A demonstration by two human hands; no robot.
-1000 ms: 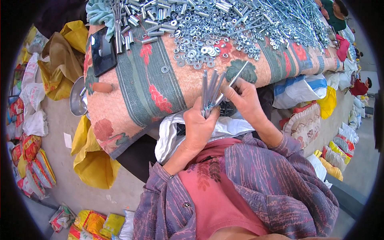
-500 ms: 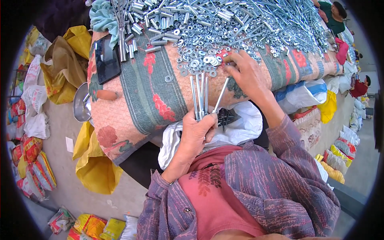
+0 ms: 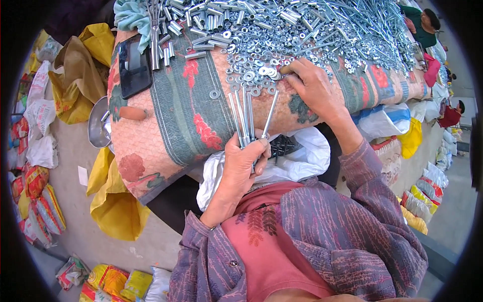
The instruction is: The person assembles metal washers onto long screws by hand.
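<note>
Several thin, shiny metal rods (image 3: 247, 116) stand upright in my left hand (image 3: 244, 163), whose fingers are closed round their lower ends. One rod leans off to the right of the others. My right hand (image 3: 319, 93) reaches to the near edge of a heap of flat washers (image 3: 249, 76). Its thumb and index finger are bent close together beside the washers, and whether they pinch one is too small to tell. One loose washer (image 3: 215, 94) lies apart on the patterned cloth. Below my hands, an open white bag (image 3: 307, 161) holds dark pieces.
Metal sleeves (image 3: 201, 48) and long rods (image 3: 375, 35) pile up across the padded table (image 3: 136, 146). At its left lie a phone (image 3: 135, 68), a teal cloth (image 3: 132, 20) and a metal bowl (image 3: 95, 126). Yellow sacks (image 3: 118, 211) sit on the floor. Another person (image 3: 422, 30) is at the far right.
My left hand has shifted slightly left with the rods. The right hand stays at the washers' edge, its fingers moved a little. The whole view has shifted slightly.
</note>
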